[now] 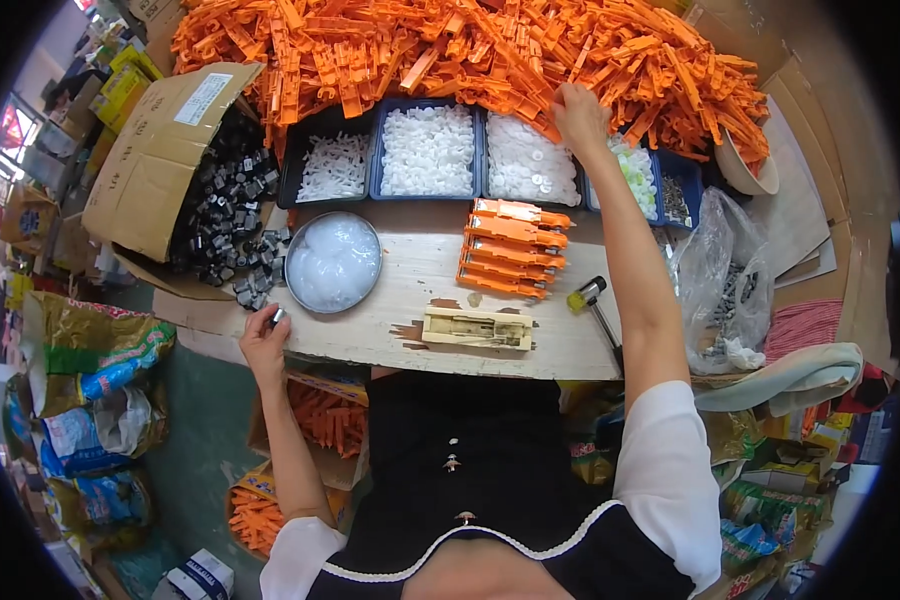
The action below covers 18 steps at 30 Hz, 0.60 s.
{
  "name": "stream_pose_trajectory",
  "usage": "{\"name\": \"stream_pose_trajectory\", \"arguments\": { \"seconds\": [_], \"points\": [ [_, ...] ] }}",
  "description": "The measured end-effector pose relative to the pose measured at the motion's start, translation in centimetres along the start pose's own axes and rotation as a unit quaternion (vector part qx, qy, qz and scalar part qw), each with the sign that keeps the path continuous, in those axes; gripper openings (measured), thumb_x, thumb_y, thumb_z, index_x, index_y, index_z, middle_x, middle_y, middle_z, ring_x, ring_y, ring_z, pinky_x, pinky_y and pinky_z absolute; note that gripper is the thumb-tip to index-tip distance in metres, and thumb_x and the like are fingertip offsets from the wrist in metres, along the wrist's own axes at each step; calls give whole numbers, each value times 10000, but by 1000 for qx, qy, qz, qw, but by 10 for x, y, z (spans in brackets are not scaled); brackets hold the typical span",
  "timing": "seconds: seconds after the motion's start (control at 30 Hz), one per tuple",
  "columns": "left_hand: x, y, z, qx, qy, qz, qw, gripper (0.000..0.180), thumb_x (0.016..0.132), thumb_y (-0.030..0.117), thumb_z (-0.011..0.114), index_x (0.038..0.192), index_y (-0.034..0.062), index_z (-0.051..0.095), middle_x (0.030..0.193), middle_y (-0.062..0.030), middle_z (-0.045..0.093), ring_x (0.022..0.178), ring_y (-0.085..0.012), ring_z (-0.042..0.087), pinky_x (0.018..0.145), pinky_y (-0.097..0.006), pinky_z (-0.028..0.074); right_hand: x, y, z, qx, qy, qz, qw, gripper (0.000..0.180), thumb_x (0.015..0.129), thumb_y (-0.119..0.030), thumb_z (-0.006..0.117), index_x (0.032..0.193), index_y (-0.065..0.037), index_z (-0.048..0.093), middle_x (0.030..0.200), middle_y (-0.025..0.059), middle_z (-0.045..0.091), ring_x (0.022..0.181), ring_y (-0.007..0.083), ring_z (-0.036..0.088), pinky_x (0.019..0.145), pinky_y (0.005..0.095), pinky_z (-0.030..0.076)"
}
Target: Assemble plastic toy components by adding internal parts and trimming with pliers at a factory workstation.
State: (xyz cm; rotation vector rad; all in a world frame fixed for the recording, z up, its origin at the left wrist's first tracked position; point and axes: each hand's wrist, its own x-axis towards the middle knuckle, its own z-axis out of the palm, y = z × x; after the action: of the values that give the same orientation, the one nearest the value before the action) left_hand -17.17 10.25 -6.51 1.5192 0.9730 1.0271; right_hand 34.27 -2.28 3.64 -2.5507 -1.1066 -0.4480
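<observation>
At the table's left front edge, my left hand (262,345) pinches a small silver-and-black motor-like block (278,317). Similar black-and-silver blocks (225,195) spill from a tipped cardboard box (155,165) beside it. My right arm stretches far forward, and my right hand (582,118) closes on an orange plastic part (547,124) at the lower edge of a big orange heap (370,60). Its fingertips are partly hidden. Between my arms lies a row of orange assemblies (510,248). Nearer me sits a cream-coloured fixture block (477,329) with a long slot.
Blue trays of white plastic pieces (427,150) line the heap's front. A round metal dish (333,262) holds a whitish, translucent substance. A yellow-and-black-headed hammer (588,294) lies beneath my right forearm. To the right is a clear plastic bag (720,270) of small metal parts.
</observation>
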Motion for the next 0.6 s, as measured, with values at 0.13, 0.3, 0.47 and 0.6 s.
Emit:
{"name": "stream_pose_trajectory", "arguments": {
  "seconds": [0.13, 0.3, 0.47, 0.6],
  "points": [
    [-1, 2, 10, 59, 11, 79, 995, 215, 730, -40, 627, 944, -33, 606, 804, 8, 524, 661, -83, 495, 596, -190, 412, -4, -7, -1, 54, 52, 0, 997, 243, 772, -253, 585, 954, -91, 588, 940, 103, 551, 903, 284, 535, 749, 475, 374],
    [-4, 10, 21, 284, -9, 133, 949, 226, 670, -4, 655, 894, 0, 628, 757, -45, 550, 596, -119, 507, 565, -219, 413, 4, -8, 2, 5, -18, 18, 1000, 207, 760, -201, 559, 916, -80, 621, 1004, 134, 544, 1003, 321, 495, 828, 537, 343],
    [-11, 16, 19, 263, -2, 109, 959, 219, 667, 2, 657, 884, 8, 632, 785, -83, 545, 587, -162, 511, 575, -261, 431, 0, 5, 2, 71, 16, 3, 997, 194, 800, -226, 524, 798, -34, 546, 846, 121, 562, 836, 280, 557, 713, 459, 387],
    [-7, 14, 20, 314, -8, 113, 943, 225, 666, -7, 648, 889, 19, 637, 749, -71, 519, 586, -153, 499, 573, -258, 425, -4, 26, -4, 244, 44, 10, 969, 238, 857, -240, 509, 856, -3, 502, 724, 85, 588, 656, 155, 582, 571, 267, 437]
  ]
}}
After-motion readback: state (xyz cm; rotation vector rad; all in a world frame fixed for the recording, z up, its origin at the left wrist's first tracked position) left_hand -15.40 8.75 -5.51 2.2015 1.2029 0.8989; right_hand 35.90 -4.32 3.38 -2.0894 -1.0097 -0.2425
